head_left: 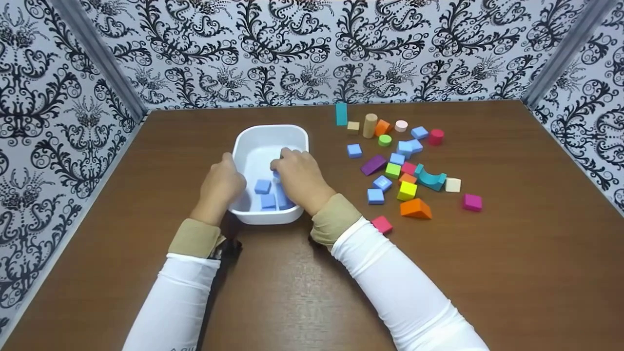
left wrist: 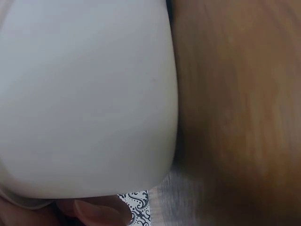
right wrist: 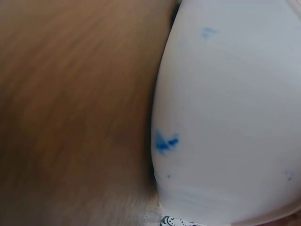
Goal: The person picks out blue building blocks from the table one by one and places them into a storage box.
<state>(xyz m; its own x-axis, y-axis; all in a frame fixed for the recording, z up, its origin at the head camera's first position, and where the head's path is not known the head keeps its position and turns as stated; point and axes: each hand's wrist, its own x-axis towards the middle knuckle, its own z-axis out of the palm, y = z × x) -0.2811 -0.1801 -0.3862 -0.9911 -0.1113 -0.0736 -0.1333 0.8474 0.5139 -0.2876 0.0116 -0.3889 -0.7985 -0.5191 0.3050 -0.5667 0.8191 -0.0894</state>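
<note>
A white plastic tub (head_left: pixel 251 141) stands on the brown table, left of centre, with several blue blocks (head_left: pixel 263 186) in its near half. At its left wall my left hand (head_left: pixel 222 185) grips the rim; fingertips curl at the tub's edge in the left wrist view. My right hand (head_left: pixel 302 178) reaches over the right rim, its fingers bent down inside. A blue block (head_left: pixel 276 174) shows under those fingertips, mostly hidden by the hand. The tub's outer wall (right wrist: pixel 225 113), marked with blue smudges, fills much of the right wrist view.
Right of the tub lie loose coloured blocks, among them an orange wedge (head_left: pixel 416 209), a teal arch (head_left: pixel 430 178), a purple block (head_left: pixel 374 165) and a wooden cylinder (head_left: pixel 370 126). A red block (head_left: pixel 382 224) lies beside my right sleeve. Patterned walls (head_left: pixel 312 53) border the table (head_left: pixel 526 253).
</note>
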